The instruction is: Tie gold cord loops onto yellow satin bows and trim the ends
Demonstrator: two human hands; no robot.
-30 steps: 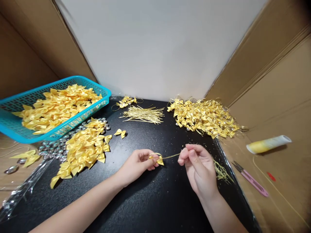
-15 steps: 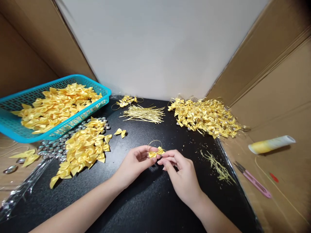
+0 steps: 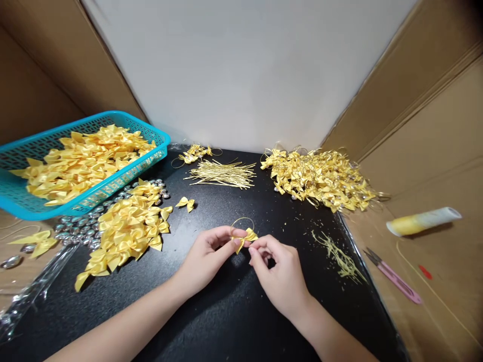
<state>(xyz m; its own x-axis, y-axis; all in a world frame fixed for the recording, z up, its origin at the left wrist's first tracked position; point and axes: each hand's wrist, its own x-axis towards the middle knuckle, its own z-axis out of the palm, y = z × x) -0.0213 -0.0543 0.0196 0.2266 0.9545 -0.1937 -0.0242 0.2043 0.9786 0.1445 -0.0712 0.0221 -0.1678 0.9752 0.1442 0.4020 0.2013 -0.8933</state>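
Note:
Between the thumb and fingers of my left hand [image 3: 211, 251] is a small yellow ribbon bow [image 3: 250, 234]. A thin gold cord loop [image 3: 243, 218] arches above it. My right hand [image 3: 281, 271] is pinched at the bow's right side; whatever its fingertips hold is hidden. Left of my hands lies a pile of loose yellow bows [image 3: 126, 226], with silver beads [image 3: 77, 229] beside it. A single bow [image 3: 185, 203] sits apart from that pile. Straight ahead is a bundle of gold cord pieces [image 3: 222, 174].
A blue basket [image 3: 164, 146] full of bows stands at left. Looped bows [image 3: 320, 178] are heaped at back right on the black table [image 3: 211, 322]. Cord clippings [image 3: 339, 259] lie at right. Beyond the edge are pink thread snips [image 3: 398, 281] and a yellow-white tube [image 3: 424, 221].
The bow has turned between my fingers and shows more of its right loop. My right fingertips have shifted slightly and are bent closer together. The view has moved a little.

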